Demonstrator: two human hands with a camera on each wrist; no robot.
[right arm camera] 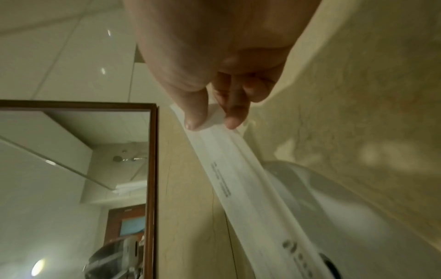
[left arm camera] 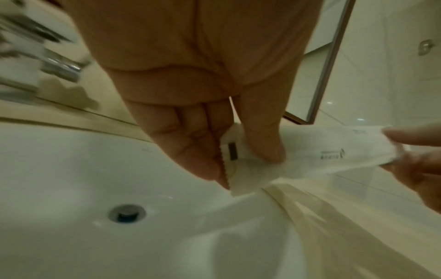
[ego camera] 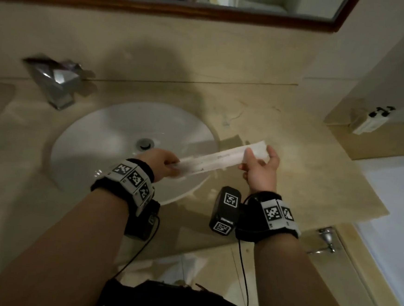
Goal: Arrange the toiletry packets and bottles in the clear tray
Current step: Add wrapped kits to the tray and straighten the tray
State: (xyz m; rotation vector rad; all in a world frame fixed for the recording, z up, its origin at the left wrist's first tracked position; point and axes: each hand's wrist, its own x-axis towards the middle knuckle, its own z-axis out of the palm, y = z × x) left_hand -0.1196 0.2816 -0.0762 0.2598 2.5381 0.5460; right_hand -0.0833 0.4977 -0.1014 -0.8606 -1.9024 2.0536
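— What have the hands got hold of?
— One long white packet (ego camera: 217, 159), stretched between them. The left hand (ego camera: 162, 164) pinches its serrated end between thumb and fingers (left arm camera: 190, 154); the right hand (ego camera: 262, 168) pinches the other end, thumb against fingertips (right arm camera: 232, 120).
— And where is it?
— In the air, touching nothing else. Its left-hand end hangs over the white sink (ego camera: 95, 142), its right-hand end over the beige surface (ego camera: 305, 146).
— Anything beyond the hands?
— A chrome faucet (ego camera: 56, 81) past the left hand, and a small white box (ego camera: 370, 121) well beyond the right.

Matt white packet (ego camera: 219, 160), glossy white sink (ego camera: 115, 131), polished chrome tap (ego camera: 56, 81).
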